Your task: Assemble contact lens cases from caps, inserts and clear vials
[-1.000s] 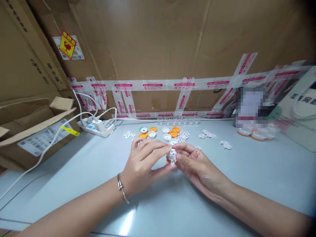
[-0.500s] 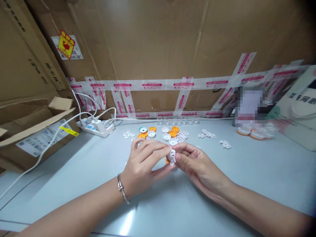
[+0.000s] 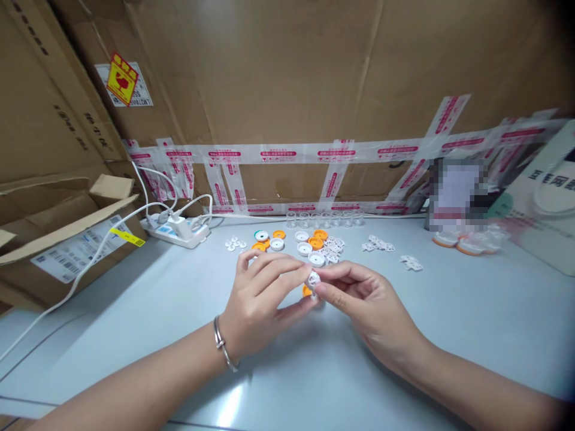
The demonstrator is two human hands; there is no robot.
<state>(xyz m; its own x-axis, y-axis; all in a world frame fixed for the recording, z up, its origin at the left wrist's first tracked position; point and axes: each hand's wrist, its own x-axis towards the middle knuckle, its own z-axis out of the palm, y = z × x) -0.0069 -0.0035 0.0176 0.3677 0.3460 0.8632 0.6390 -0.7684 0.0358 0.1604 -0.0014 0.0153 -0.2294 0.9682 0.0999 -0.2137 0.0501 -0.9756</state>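
Between my two hands, above the table, is a small white openwork plastic piece [image 3: 314, 279]. My left hand [image 3: 265, 299], with a metal bracelet at the wrist, grips it from the left between thumb and fingers. The thumb and forefinger of my right hand [image 3: 363, 299] pinch its right side. Fingers cover much of the piece, so its full shape is hidden. Just behind it an orange round cap [image 3: 307, 291] shows in part. Beyond my fingertips lie white round caps [image 3: 317, 258], orange caps [image 3: 320, 235] and a pile of flat white openwork pieces [image 3: 335, 244].
Clear round cups [image 3: 323, 220] line the back of the table. Small white parts [image 3: 235, 243] lie left; more openwork pieces [image 3: 378, 243] lie right. A power strip [image 3: 179, 232], an open carton [image 3: 67, 227] and orange-based clear containers [image 3: 469, 242] stand at the sides. A large cardboard box [image 3: 278, 72] forms the back.
My right hand has shifted its hold on the white piece, with its fingers straighter and thumb a little higher. The piece looks turned between the fingers. My left hand has barely moved.
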